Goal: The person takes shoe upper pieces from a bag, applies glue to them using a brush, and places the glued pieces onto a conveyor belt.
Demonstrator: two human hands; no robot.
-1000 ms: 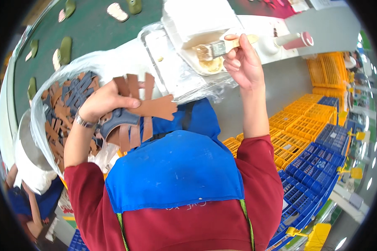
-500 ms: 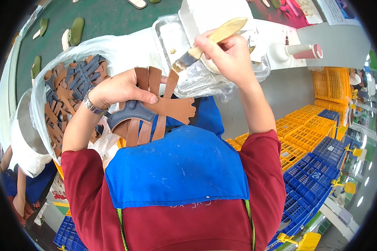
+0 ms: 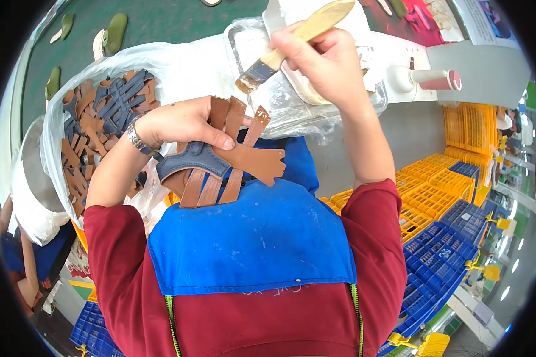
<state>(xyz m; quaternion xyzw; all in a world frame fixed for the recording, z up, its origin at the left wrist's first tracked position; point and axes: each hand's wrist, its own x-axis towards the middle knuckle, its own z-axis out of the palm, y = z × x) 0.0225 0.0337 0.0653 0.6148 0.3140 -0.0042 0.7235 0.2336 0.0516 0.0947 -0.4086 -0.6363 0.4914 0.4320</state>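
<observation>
My left hand (image 3: pixel 187 122) is closed on a brown and navy leather sandal upper (image 3: pixel 253 160), thumb on top, its several straps fanning out above and below. Two of the upper strap ends look dark and wet. In my right hand (image 3: pixel 333 65) is a flat paintbrush (image 3: pixel 324 21) with a pale wooden handle, gripped between thumb and fingers. Its brownish wet bristles hang just above the strap ends, apart from them. Behind the brush lies a clear plastic-covered tray (image 3: pixel 298 113) with a white container (image 3: pixel 274 16).
A plastic-lined bag (image 3: pixel 50 143) full of brown and navy uppers stands at my left. Green soles (image 3: pixel 115 33) lie on the dark green belt (image 3: pixel 161 24). A white bottle (image 3: pixel 399 79) sits at the right; yellow crates (image 3: pixel 435 190) and blue crates (image 3: pixel 438 256) line my right side.
The brush has lifted off a strap end and moved slightly up and left. My left hand has shifted a little right with the upper, and wet strap tips now show.
</observation>
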